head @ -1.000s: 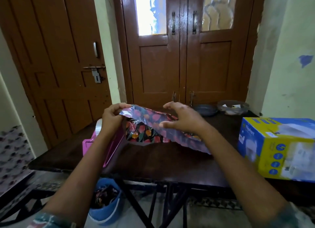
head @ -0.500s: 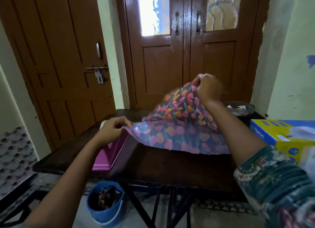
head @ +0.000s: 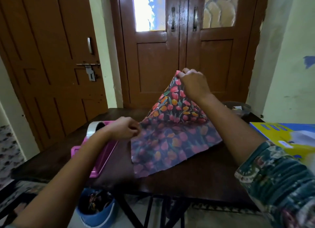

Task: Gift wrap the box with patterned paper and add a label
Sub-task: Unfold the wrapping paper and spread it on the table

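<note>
The patterned paper, dark with red and orange tulips, lies partly spread on the dark wooden table. My right hand pinches one corner and holds it high above the table, so the sheet rises in a peak. My left hand pinches the sheet's left edge low, just above the table. A yellow and blue box sits at the table's right edge.
A pink tray with a roll of clear tape lies left of the paper. A blue bucket of scraps stands on the floor under the table. Bowls sit at the far right. Brown doors stand behind.
The folded paper has been opened out. My right hand lifted its corner up and away, and the lower part now lies flatter and wider on the table. My left hand stayed low at the left edge.
</note>
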`<state>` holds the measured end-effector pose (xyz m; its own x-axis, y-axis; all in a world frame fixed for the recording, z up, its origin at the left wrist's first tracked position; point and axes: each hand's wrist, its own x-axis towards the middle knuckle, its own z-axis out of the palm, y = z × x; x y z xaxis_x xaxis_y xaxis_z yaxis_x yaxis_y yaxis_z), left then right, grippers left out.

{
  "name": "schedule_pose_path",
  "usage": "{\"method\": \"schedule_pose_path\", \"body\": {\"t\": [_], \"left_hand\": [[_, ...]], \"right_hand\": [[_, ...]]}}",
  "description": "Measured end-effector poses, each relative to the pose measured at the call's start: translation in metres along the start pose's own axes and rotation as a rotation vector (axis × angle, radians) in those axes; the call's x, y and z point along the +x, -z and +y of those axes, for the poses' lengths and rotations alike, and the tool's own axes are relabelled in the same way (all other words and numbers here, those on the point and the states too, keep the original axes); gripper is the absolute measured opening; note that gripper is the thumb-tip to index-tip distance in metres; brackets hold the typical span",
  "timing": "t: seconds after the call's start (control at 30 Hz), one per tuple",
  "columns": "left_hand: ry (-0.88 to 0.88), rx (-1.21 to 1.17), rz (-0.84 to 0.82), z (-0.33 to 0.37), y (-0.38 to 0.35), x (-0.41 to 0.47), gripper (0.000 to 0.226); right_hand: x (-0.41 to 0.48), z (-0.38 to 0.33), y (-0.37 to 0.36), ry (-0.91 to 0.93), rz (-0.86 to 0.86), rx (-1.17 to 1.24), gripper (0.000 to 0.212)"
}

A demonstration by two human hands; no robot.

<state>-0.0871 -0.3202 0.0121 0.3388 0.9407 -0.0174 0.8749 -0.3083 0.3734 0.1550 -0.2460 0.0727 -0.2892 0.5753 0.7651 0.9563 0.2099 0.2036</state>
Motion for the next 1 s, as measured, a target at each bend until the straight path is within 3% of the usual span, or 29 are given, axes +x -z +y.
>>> {"method": "schedule_pose_path", "body": {"t": [0.1,0.2,0.27,0.43,0.7,0.77,0.87,0.93,1.0], "left_hand": [[-0.186,-0.093,0.102,0.034,-0.034,0.017,0.019],[-0.224,-0.172,0.127,0.052,-0.07,0.043,0.042],[-0.216,-0.073,0.024,0.05,-0.086,0.059,0.057],[-0.255,0.263,-0.361,0.024,-0.109,0.067,0.067],[-0.213,0.26,-0.502,0.03,-0.072,0.032,0.082],[-0.184,0.285,-0.518,0.035,-0.065,0.03,0.076],[-0.198,0.194,-0.461,0.043,-0.055,0.033,0.043],[-0.224,-0.043,-0.245,0.049,-0.048,0.035,0.025],[-0.212,-0.4,-0.153,0.06,-0.043,0.035,0.029]], "right_hand": [[0.003,-0.002,0.0,-0.006,0.006,0.053,0.037],[0.005,-0.001,0.003,0.002,-0.026,0.028,0.031],[0.003,0.0,0.004,0.014,-0.042,0.005,0.028],[-0.009,0.013,0.001,0.026,-0.098,-0.085,0.035],[-0.018,0.015,-0.019,0.122,-0.138,-0.248,0.021],[-0.016,0.014,-0.022,0.149,-0.148,-0.23,0.02],[-0.015,0.013,-0.024,0.219,-0.169,-0.12,0.024],[-0.017,0.012,-0.022,0.249,-0.195,-0.041,0.026],[-0.018,0.013,-0.019,0.252,-0.241,0.034,0.033]]}}
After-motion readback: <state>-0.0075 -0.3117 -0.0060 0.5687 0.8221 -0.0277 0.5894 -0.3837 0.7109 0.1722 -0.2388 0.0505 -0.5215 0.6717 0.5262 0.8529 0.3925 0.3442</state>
